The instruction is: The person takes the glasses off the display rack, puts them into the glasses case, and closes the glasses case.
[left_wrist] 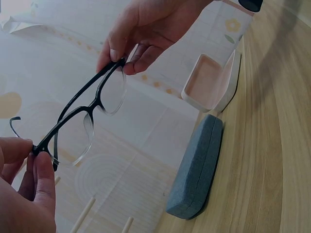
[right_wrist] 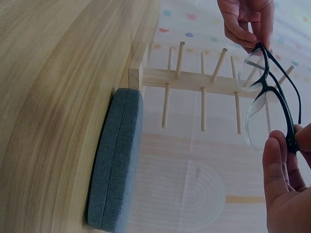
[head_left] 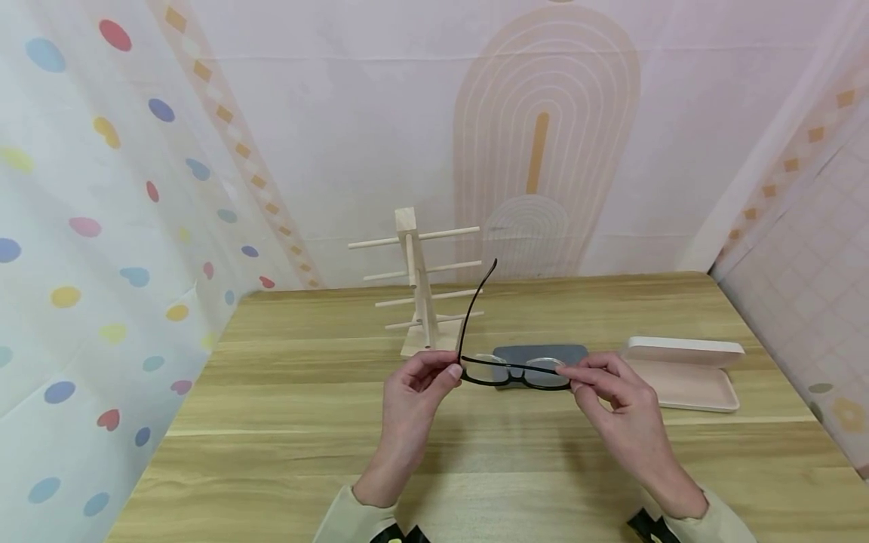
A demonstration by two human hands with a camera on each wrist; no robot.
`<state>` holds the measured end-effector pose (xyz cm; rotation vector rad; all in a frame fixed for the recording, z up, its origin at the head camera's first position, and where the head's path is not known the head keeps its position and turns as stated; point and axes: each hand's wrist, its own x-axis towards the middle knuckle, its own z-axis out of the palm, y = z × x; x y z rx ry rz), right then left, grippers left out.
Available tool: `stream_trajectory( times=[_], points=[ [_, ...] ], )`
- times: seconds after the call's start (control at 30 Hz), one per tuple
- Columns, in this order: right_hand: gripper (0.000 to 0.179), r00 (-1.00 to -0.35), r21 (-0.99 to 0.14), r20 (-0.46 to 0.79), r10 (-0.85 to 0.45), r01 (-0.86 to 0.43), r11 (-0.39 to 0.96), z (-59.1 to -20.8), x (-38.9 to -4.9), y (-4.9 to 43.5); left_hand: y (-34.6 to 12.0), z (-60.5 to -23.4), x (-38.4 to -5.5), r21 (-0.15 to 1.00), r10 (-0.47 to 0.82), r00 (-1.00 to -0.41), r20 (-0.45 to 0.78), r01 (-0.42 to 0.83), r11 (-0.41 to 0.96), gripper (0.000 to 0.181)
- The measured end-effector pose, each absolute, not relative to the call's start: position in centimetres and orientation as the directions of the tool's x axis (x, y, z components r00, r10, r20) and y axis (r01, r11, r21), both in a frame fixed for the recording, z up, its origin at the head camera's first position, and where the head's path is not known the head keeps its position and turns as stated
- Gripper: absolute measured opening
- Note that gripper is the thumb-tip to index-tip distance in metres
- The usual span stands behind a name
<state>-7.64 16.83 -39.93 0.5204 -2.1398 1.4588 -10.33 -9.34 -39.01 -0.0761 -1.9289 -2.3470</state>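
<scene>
A light-brown wood-grain table (head_left: 271, 422) stands before a white fabric backdrop (head_left: 353, 113) printed with a peach arch of nested curves (head_left: 502, 143) and flanked by strips of orange diamonds (head_left: 242, 150). Pastel dots and hearts scatter across white draped cloth (head_left: 88, 279), left; a pale grid-patterned panel (head_left: 794, 294) lines the right, under soft light.

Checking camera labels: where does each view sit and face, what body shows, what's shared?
Head: on the person's head, facing forward and down at the table; left hand, right hand and sleeves show.
Left wrist: worn there, facing forward-right past glasses to grey case and open case; left hand lower left, right hand top.
Right wrist: worn there, facing forward-left past glasses to wooden rack; right hand lower right, left hand top.
Both wrist views share the glasses, grey case and both hands.
</scene>
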Motion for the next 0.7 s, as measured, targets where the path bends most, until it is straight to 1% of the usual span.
stream_trajectory(
  times=[0.27,0.7],
  points=[
    [0.033,-0.798,-0.746,0.602,-0.032,-0.576,0.334,-39.87,-7.58,16.8,-9.25,-38.91,-10.31,0.98,-0.033,-0.994,0.105,0.109,-0.168,0.017],
    [0.032,-0.813,-0.755,0.581,-0.038,-0.555,0.349,-40.05,-7.73,17.03,-9.23,-39.02,-10.32,0.987,-0.023,-0.995,0.098,0.1,-0.129,0.016]
  ],
)
